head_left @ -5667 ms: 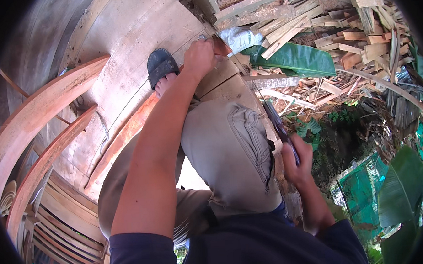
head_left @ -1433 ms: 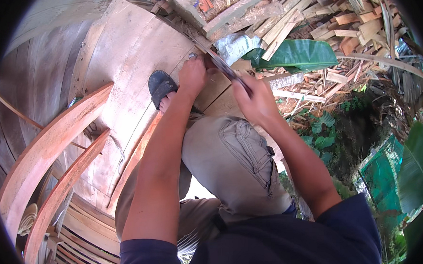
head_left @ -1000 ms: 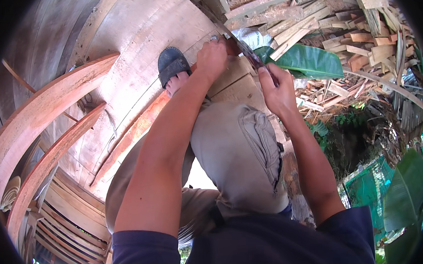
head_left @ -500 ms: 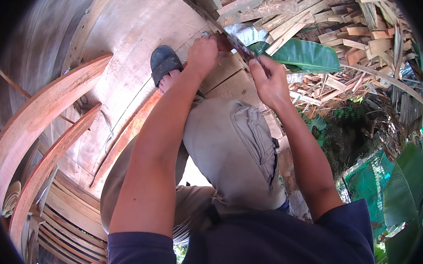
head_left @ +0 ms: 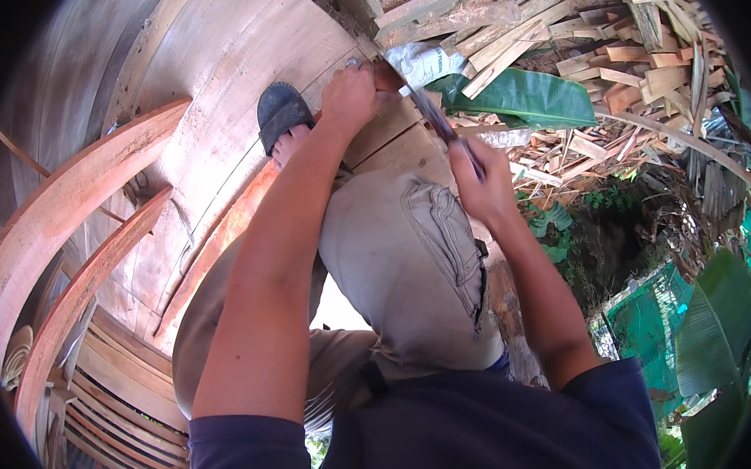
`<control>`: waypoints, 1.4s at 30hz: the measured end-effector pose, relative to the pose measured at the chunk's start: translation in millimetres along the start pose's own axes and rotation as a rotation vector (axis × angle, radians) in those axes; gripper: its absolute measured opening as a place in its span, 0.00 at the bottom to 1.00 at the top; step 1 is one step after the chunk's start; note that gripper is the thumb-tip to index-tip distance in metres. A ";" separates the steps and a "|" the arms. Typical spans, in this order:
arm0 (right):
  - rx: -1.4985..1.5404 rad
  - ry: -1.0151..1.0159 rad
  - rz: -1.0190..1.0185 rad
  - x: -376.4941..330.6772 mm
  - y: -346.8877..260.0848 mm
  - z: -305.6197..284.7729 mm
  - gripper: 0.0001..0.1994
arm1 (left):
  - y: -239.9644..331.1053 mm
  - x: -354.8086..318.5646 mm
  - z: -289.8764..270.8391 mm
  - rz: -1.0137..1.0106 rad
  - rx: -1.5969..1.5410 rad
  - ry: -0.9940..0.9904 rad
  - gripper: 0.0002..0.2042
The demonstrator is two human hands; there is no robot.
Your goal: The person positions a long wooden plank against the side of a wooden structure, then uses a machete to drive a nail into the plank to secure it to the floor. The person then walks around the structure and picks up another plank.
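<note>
Nearest: navy shirt (head_left: 479, 429) and khaki trousers (head_left: 402, 258), one knee raised mid-view over pale boards (head_left: 401, 152). Right hand (head_left: 485, 182) just past the knee, fingers clamped on the handle of a long dark blade (head_left: 431, 113), which slants up and left. Left hand (head_left: 350, 97), fingers clamped on a reddish wood piece (head_left: 388, 77), undersides hidden; the piece sticks out on the right side of the fist, at the edge of the planking. Blade's upper part is right by it; can't tell if they touch. Foot in a dark sandal (head_left: 282, 114) flat on the plank surface (head_left: 244, 67), just left of that hand. Plank surface: wide, pale, dusty, visible seams, bending with the lens. Left side: two curved reddish planks (head_left: 85, 194) on edge, slatted wood (head_left: 126, 409) below them. Right side, outdoors: dark hollow (head_left: 622, 238), green mesh (head_left: 643, 322), big upright leaf (head_left: 720, 327). Farther out, a whitish plastic bag (head_left: 422, 65), crumpled, contents not readable; a broad green leaf (head_left: 526, 101) lies beside it. Behind and right, a heap of offcuts (head_left: 639, 72) with loose chips (head_left: 567, 156) on the ground.
</note>
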State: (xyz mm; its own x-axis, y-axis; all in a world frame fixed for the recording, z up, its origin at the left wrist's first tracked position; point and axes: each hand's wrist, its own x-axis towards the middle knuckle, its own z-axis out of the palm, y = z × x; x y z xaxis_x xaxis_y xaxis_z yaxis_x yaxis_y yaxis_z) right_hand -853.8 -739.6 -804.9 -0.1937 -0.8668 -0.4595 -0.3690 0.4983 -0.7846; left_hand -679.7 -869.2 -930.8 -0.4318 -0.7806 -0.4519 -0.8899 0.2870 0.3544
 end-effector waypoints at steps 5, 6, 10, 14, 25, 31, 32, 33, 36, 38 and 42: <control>-0.149 -0.123 -0.064 -129.9 3.1 -93.8 0.05 | 0.0 0.0 -8.7 -0.014 0.015 0.073 0.23; -0.166 -0.120 -0.087 -134.0 -0.1 -95.9 0.05 | 0.3 -2.6 -13.8 -0.021 0.022 0.059 0.23; -0.020 0.015 -0.030 -44.8 8.6 -25.1 0.11 | 6.9 4.8 -11.8 0.009 0.011 -0.003 0.23; 0.041 -0.008 -0.001 2.6 0.1 -4.2 0.13 | -5.1 0.0 3.8 0.024 0.002 0.059 0.24; -0.051 0.039 0.014 -2.1 -1.9 -0.3 0.12 | 2.7 5.9 -6.1 0.043 0.009 0.062 0.26; -0.048 -0.047 -0.079 -68.5 4.3 -40.9 0.10 | -3.0 1.2 -13.3 -0.050 0.025 -0.005 0.27; -0.103 -0.053 -0.062 -100.8 -1.4 -63.6 0.08 | 1.2 -4.6 -11.7 -0.046 0.021 -0.021 0.27; -0.137 -0.133 -0.059 -124.7 1.7 -85.1 0.06 | 3.1 -3.5 -15.7 -0.044 0.032 -0.024 0.27; -0.121 -0.083 -0.091 -115.0 1.1 -78.1 0.06 | 0.1 -2.2 -14.4 -0.019 0.043 0.022 0.26; -0.045 0.029 -0.011 -41.6 -1.8 -23.9 0.10 | 3.2 0.7 -8.6 -0.001 0.022 0.035 0.25; -0.015 0.011 -0.040 19.4 -4.7 8.5 0.12 | 0.9 3.3 -5.3 -0.014 -0.020 0.024 0.22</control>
State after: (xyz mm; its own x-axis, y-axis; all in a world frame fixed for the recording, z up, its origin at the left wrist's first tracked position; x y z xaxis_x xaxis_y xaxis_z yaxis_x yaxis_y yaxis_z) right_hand -848.1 -758.5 -813.7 -0.1879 -0.8863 -0.4232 -0.3903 0.4628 -0.7959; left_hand -681.1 -874.5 -927.6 -0.4155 -0.7974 -0.4376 -0.8926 0.2650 0.3646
